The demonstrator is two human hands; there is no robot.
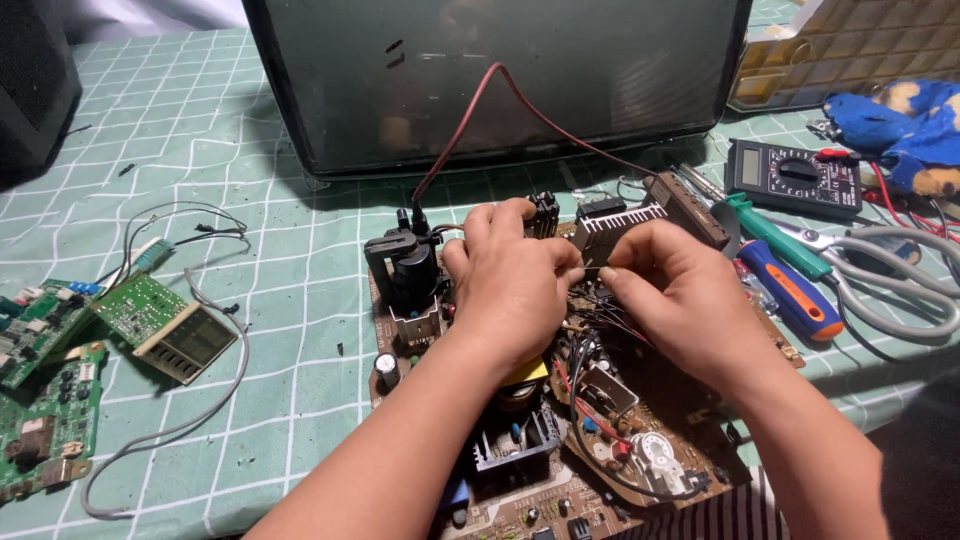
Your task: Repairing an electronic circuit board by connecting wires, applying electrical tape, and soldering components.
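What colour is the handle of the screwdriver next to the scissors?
The screwdriver handle is blue with an orange stripe, best seen in the head view.

A brown circuit board lies flat on the checked cloth, crowded with parts: a black transformer at its ten o'clock corner, thin dark wires bunched near its twelve o'clock edge.

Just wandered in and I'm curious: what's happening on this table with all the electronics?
A person is bent over a brown circuit board lying on a green checked tablecloth. The left hand and right hand meet above the board's middle, pinching something small among thin wires; what it is cannot be told. A red wire runs up to a dark picture tube. Screwdrivers, a multimeter and smaller green boards lie around.
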